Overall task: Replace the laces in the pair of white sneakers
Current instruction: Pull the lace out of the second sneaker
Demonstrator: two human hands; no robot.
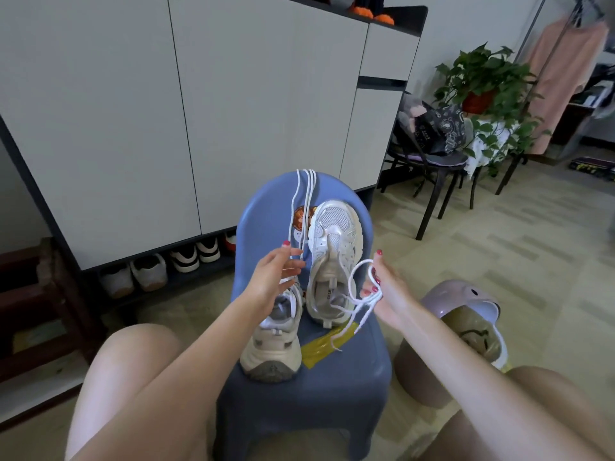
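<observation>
**Laces loose over the blue chair**

Nearest us, our bare knees are flanking the small blue plastic chair [349, 371], and everything else is sitting relative to it. Our left hand [276, 277] is hovering above the seat with fingers relaxed and spread, gripping nothing that we can make out, though thin white laces [307, 194] draped over the chair's backrest are hanging down just past its fingertips. Our right hand [382, 287] is pinching a looped white shoelace [357, 294], whose free ends are trailing down onto a yellow plastic wrapper [324, 346] lying on the seat. One white mesh sneaker [332, 261] is leaning against the backrest, toe up; the other white sneaker [274, 344] is resting on the seat's front left, partly under our left wrist. Right of the chair, a pale pink lidded bin [462, 331] is standing on the floor.
</observation>
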